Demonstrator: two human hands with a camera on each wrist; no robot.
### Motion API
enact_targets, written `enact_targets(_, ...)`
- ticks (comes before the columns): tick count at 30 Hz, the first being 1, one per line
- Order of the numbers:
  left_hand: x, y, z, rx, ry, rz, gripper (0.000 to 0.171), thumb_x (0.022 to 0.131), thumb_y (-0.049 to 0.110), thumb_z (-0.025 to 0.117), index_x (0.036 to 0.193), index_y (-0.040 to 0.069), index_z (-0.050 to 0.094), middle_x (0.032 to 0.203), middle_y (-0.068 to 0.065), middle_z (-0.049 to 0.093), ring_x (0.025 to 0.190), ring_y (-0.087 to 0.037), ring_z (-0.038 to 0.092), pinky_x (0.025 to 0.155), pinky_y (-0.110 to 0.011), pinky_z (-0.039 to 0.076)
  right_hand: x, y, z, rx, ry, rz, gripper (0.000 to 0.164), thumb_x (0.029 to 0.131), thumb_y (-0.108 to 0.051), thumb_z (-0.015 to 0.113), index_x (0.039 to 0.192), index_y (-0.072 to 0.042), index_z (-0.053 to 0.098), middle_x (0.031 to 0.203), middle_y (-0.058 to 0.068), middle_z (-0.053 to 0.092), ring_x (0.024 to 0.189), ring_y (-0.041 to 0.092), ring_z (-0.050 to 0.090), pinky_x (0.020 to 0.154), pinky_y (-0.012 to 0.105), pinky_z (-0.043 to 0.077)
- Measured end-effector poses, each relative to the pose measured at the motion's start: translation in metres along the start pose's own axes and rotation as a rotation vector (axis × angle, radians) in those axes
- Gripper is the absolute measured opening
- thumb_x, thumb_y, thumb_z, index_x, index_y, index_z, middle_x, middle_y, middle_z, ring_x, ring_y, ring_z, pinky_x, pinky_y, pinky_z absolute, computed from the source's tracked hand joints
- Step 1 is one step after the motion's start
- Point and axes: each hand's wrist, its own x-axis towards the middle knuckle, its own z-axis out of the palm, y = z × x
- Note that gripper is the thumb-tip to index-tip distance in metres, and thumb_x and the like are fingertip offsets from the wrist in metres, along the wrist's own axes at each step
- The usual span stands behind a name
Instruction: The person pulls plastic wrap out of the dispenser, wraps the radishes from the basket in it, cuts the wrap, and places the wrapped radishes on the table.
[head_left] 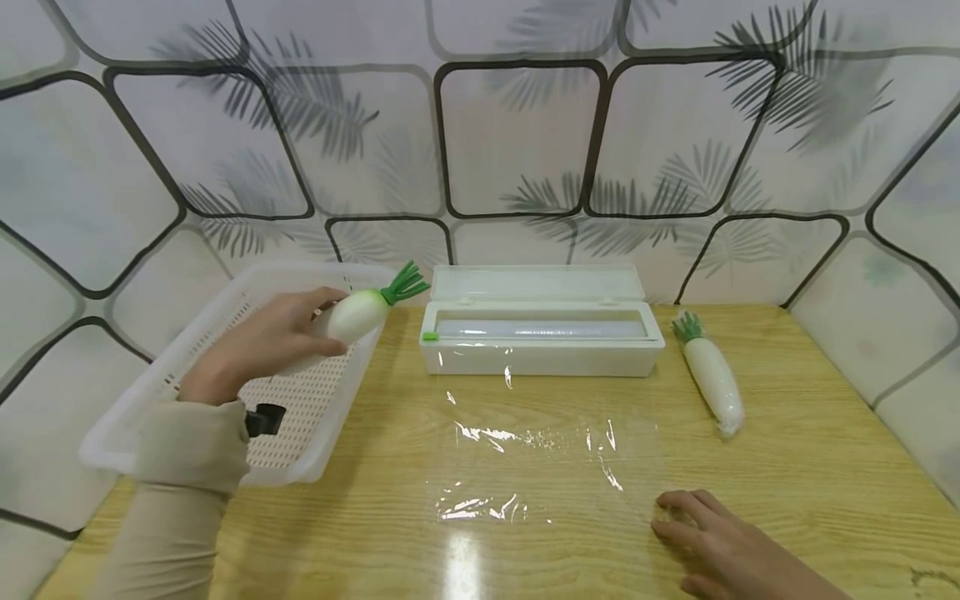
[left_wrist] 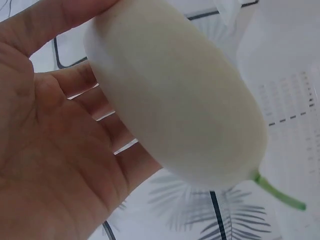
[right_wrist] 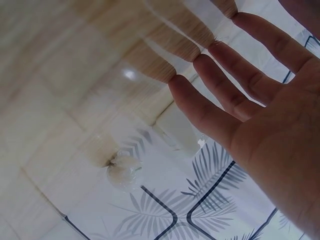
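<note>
My left hand (head_left: 264, 337) holds a white radish (head_left: 358, 317) with green cut stems above the basket's right side, the stems pointing up and to the right. In the left wrist view, thumb and fingers lie around the radish's white body (left_wrist: 180, 95). A sheet of clear cling film (head_left: 525, 475) is spread over the table, drawn out from a white dispenser box (head_left: 536, 360). Near the film's lower right corner is my right hand (head_left: 723, 542). Its fingertips (right_wrist: 182, 85) touch the tabletop in the right wrist view, with nothing gripped.
A white perforated basket (head_left: 341, 417) stands at the left. The dispenser's lid (head_left: 536, 283) is raised at the back, showing the film roll (head_left: 540, 329). Another radish (head_left: 714, 379), wrapped in clear film, lies at the right. Behind the wooden table (head_left: 810, 433) rises a patterned wall (head_left: 521, 142).
</note>
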Motion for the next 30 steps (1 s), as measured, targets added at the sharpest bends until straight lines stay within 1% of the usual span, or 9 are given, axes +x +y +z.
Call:
enact_targets(3,0.005,0.007,0.005,-0.006,-0.021,0.016,0.060,0.085,0.006,0.076,0.138,-0.009,0.053,0.122,-0.024,0.065,0.099,-0.032,0.060,0.088,-0.051,0.048,0.000,0.000,0.000,0.000,-0.001,0.009,0.056,0.069,-0.024,0.090,0.119,-0.009,0.068,0.119,0.009,0.054,0.099,0.021,0.052,0.063,0.024,0.052)
enact_targets(7,0.012,0.016,0.011,-0.016,-0.028,0.043,0.057,0.085,0.005,0.075,0.137,-0.007,0.055,0.121,-0.022,0.065,0.101,-0.032,0.060,0.090,-0.052,0.048,-0.001,0.001,0.000,0.008,-0.005,0.009,0.056,0.069,-0.024,0.090,0.119,-0.008,0.068,0.119,0.010,0.055,0.099,0.022,0.052,0.063,0.025,0.053)
enact_targets(11,0.019,0.024,0.017,-0.044,-0.041,0.051,0.057,0.085,0.005,0.075,0.137,-0.007,0.054,0.120,-0.021,0.065,0.101,-0.032,0.060,0.091,-0.052,0.048,-0.001,0.000,0.001,0.002,0.002,0.009,0.057,0.068,-0.024,0.090,0.118,-0.008,0.069,0.119,0.010,0.055,0.099,0.022,0.053,0.063,0.025,0.053)
enact_targets(17,0.028,0.034,0.028,-0.081,-0.068,0.057,0.056,0.086,0.001,0.073,0.138,-0.007,0.053,0.120,-0.021,0.065,0.101,-0.033,0.060,0.093,-0.054,0.048,0.000,0.000,0.001,0.005,-0.002,0.005,0.058,0.067,-0.024,0.090,0.118,-0.008,0.068,0.119,0.010,0.055,0.099,0.021,0.052,0.063,0.024,0.053)
enact_targets(19,0.030,0.037,0.031,-0.090,-0.079,0.062,0.056,0.086,0.001,0.073,0.138,-0.007,0.053,0.120,-0.020,0.065,0.102,-0.032,0.060,0.093,-0.054,0.048,0.000,0.000,0.000,-0.009,0.005,0.003,0.059,0.066,-0.025,0.090,0.118,-0.009,0.068,0.119,0.009,0.055,0.099,0.021,0.052,0.063,0.024,0.053)
enact_targets(22,0.034,0.043,0.036,-0.100,-0.088,0.075,0.056,0.087,0.002,0.074,0.139,-0.006,0.053,0.120,-0.020,0.065,0.102,-0.032,0.059,0.093,-0.053,0.048,0.000,0.000,0.000,-0.008,0.005,-0.001,0.058,0.067,-0.025,0.090,0.118,-0.008,0.068,0.118,0.010,0.055,0.099,0.022,0.052,0.063,0.025,0.054)
enact_targets(27,0.039,0.051,0.046,-0.116,-0.092,0.123,0.055,0.086,0.003,0.075,0.136,-0.006,0.055,0.118,-0.019,0.066,0.099,-0.030,0.060,0.090,-0.050,0.049,0.001,0.000,0.000,-0.005,-0.004,-0.005,0.058,0.068,-0.024,0.090,0.119,-0.008,0.068,0.118,0.011,0.055,0.099,0.023,0.053,0.063,0.025,0.053)
enact_targets(30,0.043,0.055,0.051,-0.130,-0.104,0.138,0.054,0.086,0.003,0.075,0.136,-0.005,0.055,0.119,-0.018,0.066,0.099,-0.030,0.060,0.089,-0.049,0.049,0.001,0.000,-0.001,-0.010,-0.007,-0.001,0.058,0.068,-0.024,0.090,0.119,-0.009,0.068,0.118,0.010,0.056,0.099,0.022,0.053,0.063,0.026,0.054)
